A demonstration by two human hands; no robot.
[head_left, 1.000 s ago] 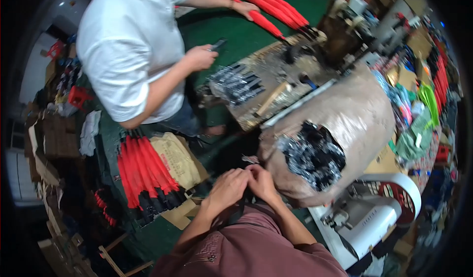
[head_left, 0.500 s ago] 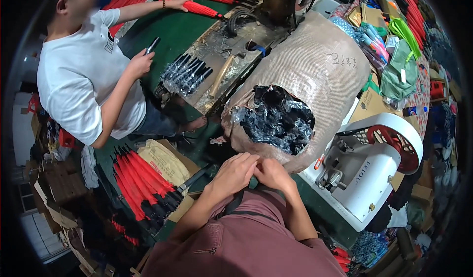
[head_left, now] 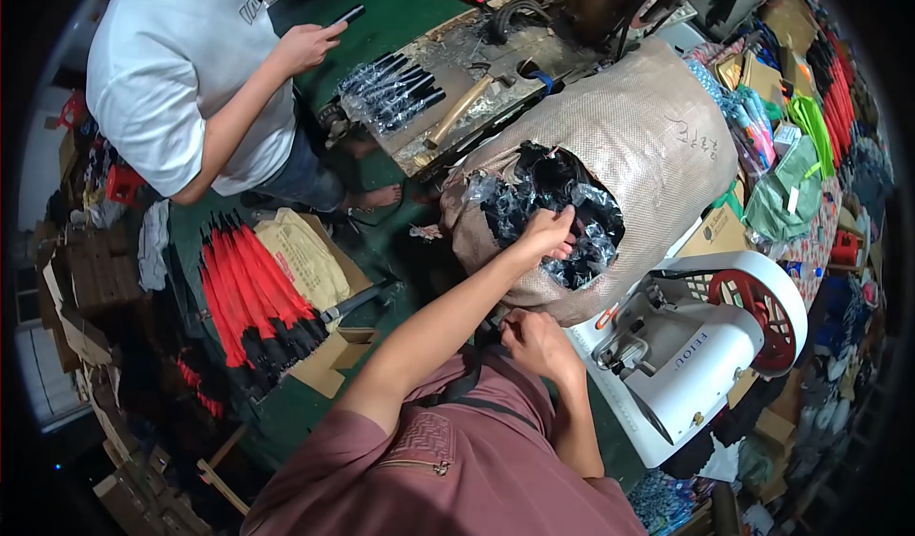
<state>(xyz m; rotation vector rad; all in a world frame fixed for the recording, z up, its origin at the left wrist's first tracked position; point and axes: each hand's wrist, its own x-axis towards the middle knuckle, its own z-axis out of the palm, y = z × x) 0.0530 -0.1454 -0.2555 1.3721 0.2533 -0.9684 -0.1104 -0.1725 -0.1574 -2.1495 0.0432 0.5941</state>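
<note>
Head view: the left hand (head_left: pixel 548 234) reaches to one o'clock into the torn sack (head_left: pixel 648 136), fingers pinched on a plastic-wrapped black piece (head_left: pixel 562 214) at the opening. The right hand (head_left: pixel 536 338) rests curled against the lap at six o'clock; whether it grips anything cannot be told. A white sewing machine (head_left: pixel 696 355) stands at four o'clock.

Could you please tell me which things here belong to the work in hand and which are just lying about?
In use: left hand, woven sack, black wrapped pieces, right hand.
Lying about: sewing machine, red umbrellas, hammer.
</note>
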